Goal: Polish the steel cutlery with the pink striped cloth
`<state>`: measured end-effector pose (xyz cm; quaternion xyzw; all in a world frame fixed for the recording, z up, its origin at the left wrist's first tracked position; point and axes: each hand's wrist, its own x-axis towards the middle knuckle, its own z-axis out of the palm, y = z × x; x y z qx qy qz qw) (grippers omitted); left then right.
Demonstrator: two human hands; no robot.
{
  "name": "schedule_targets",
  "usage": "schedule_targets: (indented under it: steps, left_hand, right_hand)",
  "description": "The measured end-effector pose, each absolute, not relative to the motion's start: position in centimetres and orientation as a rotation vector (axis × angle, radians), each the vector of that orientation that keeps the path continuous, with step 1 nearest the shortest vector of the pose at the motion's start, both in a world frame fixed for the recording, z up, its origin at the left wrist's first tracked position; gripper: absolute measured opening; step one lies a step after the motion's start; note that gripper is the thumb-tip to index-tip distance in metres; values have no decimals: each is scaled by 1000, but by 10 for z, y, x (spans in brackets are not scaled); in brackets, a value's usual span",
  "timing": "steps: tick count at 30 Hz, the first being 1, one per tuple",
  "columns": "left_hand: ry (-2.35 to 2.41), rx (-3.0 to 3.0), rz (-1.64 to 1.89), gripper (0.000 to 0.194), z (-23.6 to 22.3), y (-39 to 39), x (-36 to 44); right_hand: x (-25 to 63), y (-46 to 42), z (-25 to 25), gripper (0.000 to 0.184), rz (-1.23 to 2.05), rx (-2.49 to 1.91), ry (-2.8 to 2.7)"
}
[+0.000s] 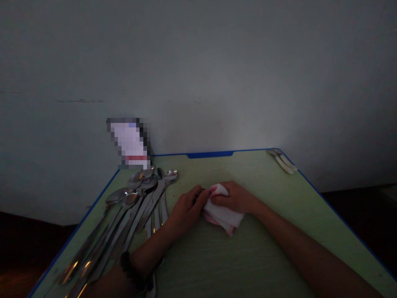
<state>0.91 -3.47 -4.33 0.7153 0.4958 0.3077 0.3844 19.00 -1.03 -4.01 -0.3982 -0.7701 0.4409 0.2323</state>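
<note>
My right hand [228, 194] is closed around a white and pink cloth [225, 213], whose loose end hangs toward me over the table. Right beside it, my left hand [191, 203] is closed, its fingertips meeting the folded cloth. What the left fingers grip is hidden; a small dark bit shows near them, too dim to name. To the left of my left hand lies a pile of metal spoons and other long-handled cutlery [132, 198], bowls mostly pointing away from me. My left forearm, with a dark band at the wrist, covers part of the handles.
A pale green table [263, 182] with a blue edge stands against a grey wall [198, 74]. Two pale-handled utensils [283, 161] lie at its far right corner. At the far left corner a blurred-out device with a bright screen [128, 138] leans against the wall.
</note>
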Motion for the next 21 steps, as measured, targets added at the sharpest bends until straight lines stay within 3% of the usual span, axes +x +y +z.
schedule_targets:
  steps: [21]
  left_hand:
    - [1303,1771,834,30,-41,-37,11]
  right_hand:
    - [188,-12,-39,15,1288,-1103,-2034]
